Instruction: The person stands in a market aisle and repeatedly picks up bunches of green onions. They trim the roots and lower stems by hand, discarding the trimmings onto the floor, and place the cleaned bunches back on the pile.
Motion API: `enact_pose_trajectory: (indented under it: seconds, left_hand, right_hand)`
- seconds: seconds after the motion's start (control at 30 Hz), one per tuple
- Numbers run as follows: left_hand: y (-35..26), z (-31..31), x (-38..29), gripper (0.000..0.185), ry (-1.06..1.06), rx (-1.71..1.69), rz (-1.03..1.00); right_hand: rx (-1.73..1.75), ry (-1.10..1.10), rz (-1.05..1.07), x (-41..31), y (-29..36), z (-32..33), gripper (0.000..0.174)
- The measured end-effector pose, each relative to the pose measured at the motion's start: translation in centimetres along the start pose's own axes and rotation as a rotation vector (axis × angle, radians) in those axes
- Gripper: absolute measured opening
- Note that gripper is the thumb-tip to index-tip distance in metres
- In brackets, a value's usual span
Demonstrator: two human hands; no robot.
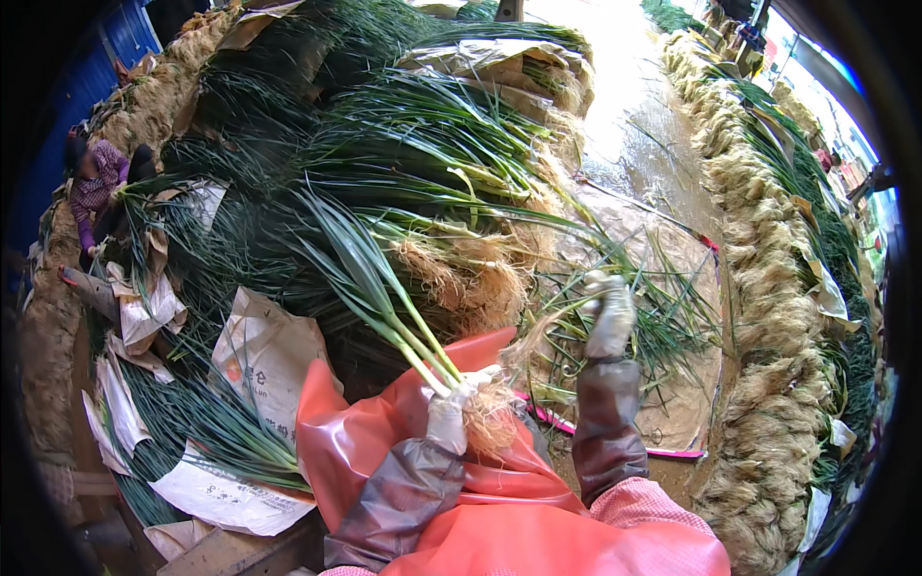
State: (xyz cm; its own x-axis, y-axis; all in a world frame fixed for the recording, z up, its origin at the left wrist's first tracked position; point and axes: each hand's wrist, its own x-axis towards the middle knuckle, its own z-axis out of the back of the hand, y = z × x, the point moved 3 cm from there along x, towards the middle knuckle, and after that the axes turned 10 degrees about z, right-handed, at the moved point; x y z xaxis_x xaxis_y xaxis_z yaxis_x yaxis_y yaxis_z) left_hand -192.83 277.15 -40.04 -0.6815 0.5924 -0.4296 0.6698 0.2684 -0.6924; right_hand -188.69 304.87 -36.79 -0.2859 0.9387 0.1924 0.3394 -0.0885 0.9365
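Note:
My gloved left hand (pixel 448 421) is closed around a small bunch of leek-like plants (pixel 392 327) above my lap. Their pale roots (pixel 491 417) hang out to the right of the fist, and the flat green leaves point up and left. Farther forward on the right, my gloved right hand (pixel 611 320) has its fingers curled on a thin rooted stalk (pixel 569 309), whose roots hang to the left. Below that hand, loose leaves and stalks (pixel 666 317) lie scattered on a brown sheet (pixel 677 414). A red waterproof apron (pixel 533 533) covers my lap.
Straight ahead rises a large heap of the same plants (pixel 432 144), roots facing right. Paper sacks (pixel 270 360) lie among bundles on the left. A long stacked row (pixel 763 374) runs along the right side, beside wet floor (pixel 641 137). Another person (pixel 97 176) sits at far left.

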Motion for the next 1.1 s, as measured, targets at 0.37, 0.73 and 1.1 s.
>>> enact_pose_trajectory:
  seconds: [0.37, 0.73, 1.1]
  left_hand:
    - [-2.9, 2.9, 1.3, 0.046, -0.062, -0.308, 0.019]
    - [-2.9, 3.0, 2.4, 0.030, 0.038, -0.368, 0.015]
    - [5.0, -1.4, 1.8, 0.021, -0.080, -0.117, 0.262]
  right_hand:
    - [-0.787, 0.919, 0.993, -6.0, -8.7, -22.4, 0.020]
    - [-0.562, 0.960, 0.035, 0.5, -4.9, -22.9, 0.030]
    - [0.140, 0.911, -0.678, -10.6, -5.3, -0.5, 0.042]
